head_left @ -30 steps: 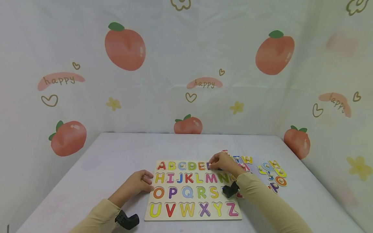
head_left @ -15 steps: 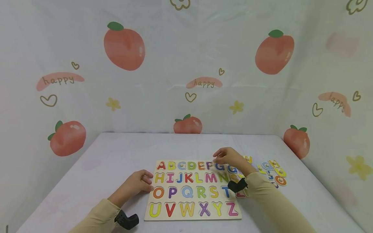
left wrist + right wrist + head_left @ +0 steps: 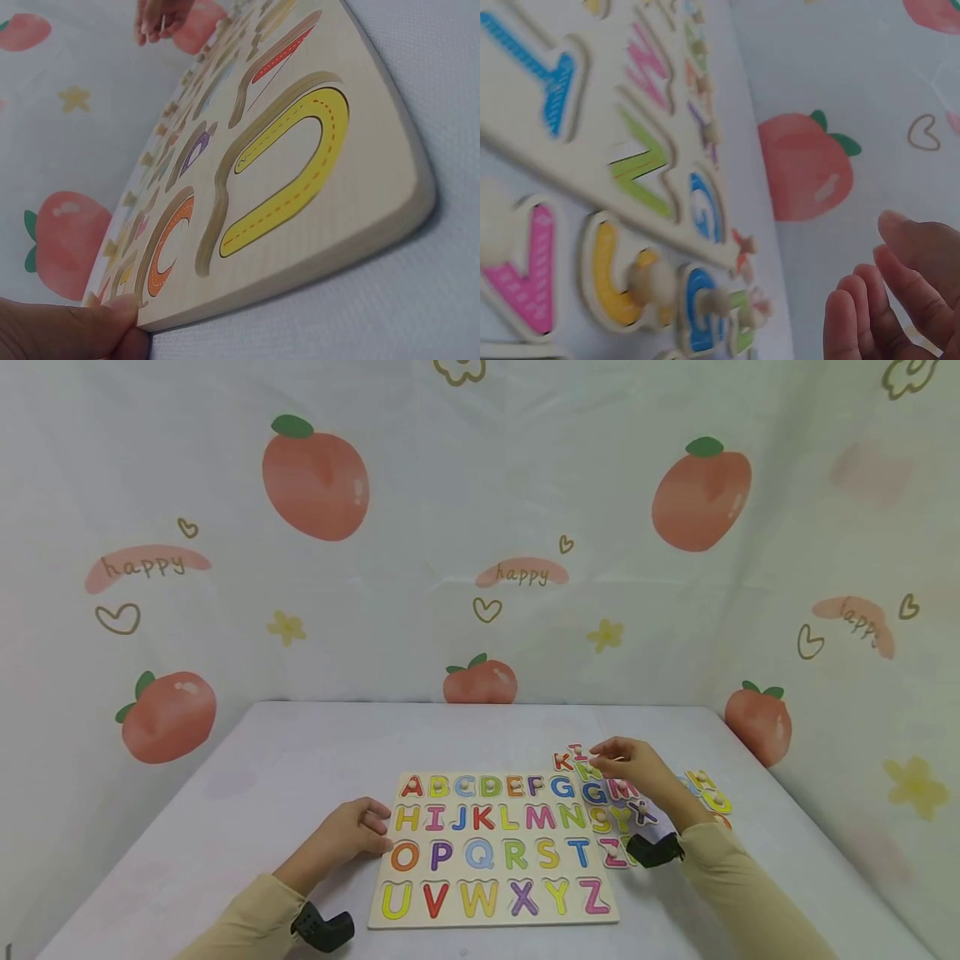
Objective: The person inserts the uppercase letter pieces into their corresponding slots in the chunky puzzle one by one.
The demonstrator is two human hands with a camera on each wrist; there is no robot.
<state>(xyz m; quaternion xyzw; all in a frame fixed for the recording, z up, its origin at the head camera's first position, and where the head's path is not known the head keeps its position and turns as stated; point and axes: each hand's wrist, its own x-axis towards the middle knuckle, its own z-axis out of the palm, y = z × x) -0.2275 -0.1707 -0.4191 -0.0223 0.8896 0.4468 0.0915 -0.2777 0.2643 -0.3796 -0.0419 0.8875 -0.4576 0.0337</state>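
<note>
A wooden alphabet puzzle board lies on the table in the head view. At its left edge my left hand holds it; the left wrist view shows the thumb on the board's rim. The letter pieces A to F, with knobs, sit in the top row. My right hand hovers over the loose letters right of the board, its fingers slightly bent and nothing between them. Just below and left of that hand lie a blue G piece and a pink M piece.
Close to the board's right edge lie a yellow S piece, a pink Z piece and a purple X piece. A red K piece is behind the top right corner. More letters, partly hidden by the right arm, lie farther right.
My right hand has left the F at the board's top row and moved right over the loose letters, uncovering the G slot and the K piece. My left hand stays at the edge.
</note>
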